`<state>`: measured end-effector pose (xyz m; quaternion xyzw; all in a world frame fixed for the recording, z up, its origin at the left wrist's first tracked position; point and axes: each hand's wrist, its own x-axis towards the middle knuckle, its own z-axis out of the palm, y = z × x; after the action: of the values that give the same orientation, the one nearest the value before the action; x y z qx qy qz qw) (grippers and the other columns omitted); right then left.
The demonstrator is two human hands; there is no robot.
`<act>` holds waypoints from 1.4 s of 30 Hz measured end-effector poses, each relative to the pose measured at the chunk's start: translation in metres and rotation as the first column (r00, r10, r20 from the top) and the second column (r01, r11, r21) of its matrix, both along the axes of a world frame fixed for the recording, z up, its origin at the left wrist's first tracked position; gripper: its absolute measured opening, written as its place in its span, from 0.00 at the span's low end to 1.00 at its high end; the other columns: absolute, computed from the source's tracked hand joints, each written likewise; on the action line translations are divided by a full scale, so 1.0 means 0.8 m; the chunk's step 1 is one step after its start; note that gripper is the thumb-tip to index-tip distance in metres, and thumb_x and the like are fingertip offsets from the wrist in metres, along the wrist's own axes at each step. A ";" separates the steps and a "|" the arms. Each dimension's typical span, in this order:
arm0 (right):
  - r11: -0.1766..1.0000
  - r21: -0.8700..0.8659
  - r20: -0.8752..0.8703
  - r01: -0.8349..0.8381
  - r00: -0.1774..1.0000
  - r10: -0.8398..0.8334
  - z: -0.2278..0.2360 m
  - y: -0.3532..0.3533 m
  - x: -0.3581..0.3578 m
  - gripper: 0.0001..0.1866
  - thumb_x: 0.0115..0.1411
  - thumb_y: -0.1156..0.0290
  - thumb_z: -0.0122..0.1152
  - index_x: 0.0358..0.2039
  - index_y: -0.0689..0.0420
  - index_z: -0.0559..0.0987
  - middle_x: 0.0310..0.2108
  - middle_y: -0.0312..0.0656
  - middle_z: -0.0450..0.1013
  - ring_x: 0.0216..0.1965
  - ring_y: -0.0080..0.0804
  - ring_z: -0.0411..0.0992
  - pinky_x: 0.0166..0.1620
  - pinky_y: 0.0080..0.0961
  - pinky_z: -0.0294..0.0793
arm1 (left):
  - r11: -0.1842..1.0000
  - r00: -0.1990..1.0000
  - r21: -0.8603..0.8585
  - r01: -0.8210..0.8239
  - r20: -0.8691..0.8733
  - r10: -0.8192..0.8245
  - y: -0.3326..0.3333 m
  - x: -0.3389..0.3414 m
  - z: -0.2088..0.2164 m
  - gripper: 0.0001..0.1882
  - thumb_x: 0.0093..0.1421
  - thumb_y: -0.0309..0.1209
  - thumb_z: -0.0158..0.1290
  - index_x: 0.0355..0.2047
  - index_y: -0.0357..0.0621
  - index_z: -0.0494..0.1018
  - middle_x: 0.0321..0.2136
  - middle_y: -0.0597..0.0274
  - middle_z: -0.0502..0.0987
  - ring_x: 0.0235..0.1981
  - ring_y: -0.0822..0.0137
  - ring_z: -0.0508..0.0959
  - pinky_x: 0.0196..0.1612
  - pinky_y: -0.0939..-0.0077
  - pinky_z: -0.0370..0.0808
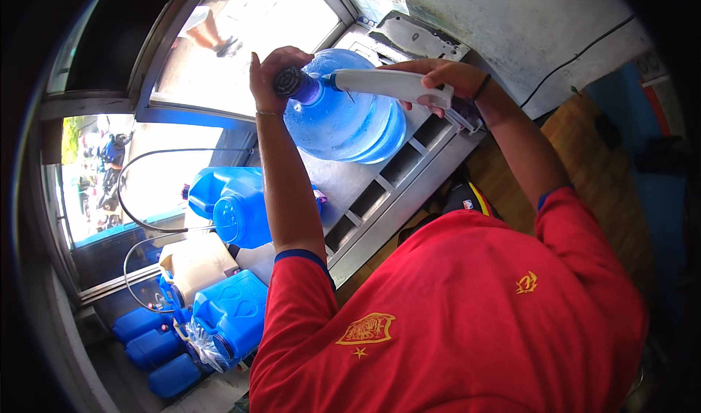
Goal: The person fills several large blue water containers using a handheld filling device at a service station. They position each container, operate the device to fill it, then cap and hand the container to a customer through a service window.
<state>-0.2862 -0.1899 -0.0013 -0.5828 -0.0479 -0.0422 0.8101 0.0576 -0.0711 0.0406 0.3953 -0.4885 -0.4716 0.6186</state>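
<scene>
A large clear-blue water jug (358,121) leans on the metal counter, its neck toward the upper left. A dark cap (288,82) and a purple band cover the neck. My left hand (276,68) curves around the cap's far side with its fingers apart; whether it touches the cap I cannot tell. My right hand (442,81) is closed around a white heat gun (383,83), a long curved body with a dark blue nozzle. The nozzle points left at the jug's neck, very close to the purple band. Part of the heat gun's rear is hidden by my fingers.
Blue jerrycans (241,208) stand on the counter to the left; more containers, one beige (193,267), sit lower left. Black hoses (120,186) loop beside them. The metal counter (358,249) has slots along its near edge. A window frame (146,55) borders the far left.
</scene>
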 end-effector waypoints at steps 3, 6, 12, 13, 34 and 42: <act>0.997 0.073 -0.029 0.006 1.000 -0.004 0.000 -0.015 0.001 0.42 0.59 0.49 0.58 0.69 0.57 0.61 0.37 0.50 0.75 0.21 0.23 0.77 0.22 0.16 0.80 | 1.000 0.998 0.023 -0.017 0.054 0.016 0.005 -0.003 0.001 0.40 0.69 0.58 0.27 0.40 0.31 0.75 0.36 0.43 0.79 0.45 0.46 0.79 0.58 0.51 0.70; 0.993 0.121 -0.084 -0.006 0.996 0.016 -0.001 -0.035 0.005 0.39 0.61 0.51 0.56 0.67 0.59 0.63 0.36 0.49 0.75 0.17 0.25 0.75 0.20 0.15 0.78 | 0.998 0.997 0.059 -0.027 0.078 0.022 0.005 0.000 -0.001 0.38 0.69 0.57 0.28 0.34 0.32 0.76 0.32 0.44 0.79 0.41 0.48 0.79 0.53 0.56 0.73; 0.974 0.222 -0.091 -0.047 0.993 0.069 -0.007 -0.060 0.012 0.37 0.61 0.48 0.55 0.60 0.66 0.67 0.34 0.51 0.74 0.15 0.25 0.73 0.19 0.19 0.79 | 0.995 0.997 0.087 -0.050 -0.059 0.055 0.002 -0.005 0.002 0.36 0.70 0.52 0.30 0.25 0.34 0.75 0.22 0.48 0.77 0.29 0.53 0.80 0.40 0.62 0.76; 0.974 0.222 -0.086 -0.038 0.995 0.058 -0.007 -0.060 0.009 0.39 0.61 0.48 0.55 0.63 0.67 0.65 0.33 0.51 0.73 0.14 0.25 0.73 0.18 0.19 0.78 | 0.986 0.990 0.104 -0.129 -0.049 0.134 0.003 -0.013 0.004 0.36 0.70 0.51 0.29 0.25 0.33 0.75 0.21 0.48 0.77 0.28 0.53 0.80 0.38 0.62 0.77; 0.998 0.024 -0.083 -0.056 0.995 0.058 0.034 -0.002 -0.001 0.53 0.48 0.47 0.69 0.71 0.55 0.59 0.43 0.52 0.74 0.37 0.31 0.79 0.24 0.19 0.81 | 0.980 0.969 -0.003 -0.200 -0.146 0.198 0.006 -0.018 -0.009 0.40 0.70 0.57 0.24 0.35 0.33 0.76 0.30 0.46 0.80 0.35 0.52 0.80 0.45 0.62 0.77; 0.996 0.083 -0.170 -0.045 0.984 0.059 0.047 0.001 -0.012 0.59 0.43 0.52 0.73 0.72 0.60 0.54 0.49 0.48 0.72 0.41 0.32 0.76 0.36 0.24 0.81 | 0.478 0.480 -0.045 -0.877 -0.115 0.870 -0.006 -0.100 -0.015 0.45 0.72 0.57 0.20 0.21 0.36 0.76 0.20 0.55 0.78 0.29 0.63 0.80 0.41 0.72 0.77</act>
<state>-0.2959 -0.1894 0.0365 -0.5507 0.0090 0.0278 0.8342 -0.0223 -0.0757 0.0285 0.5398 -0.2179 -0.0816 0.8090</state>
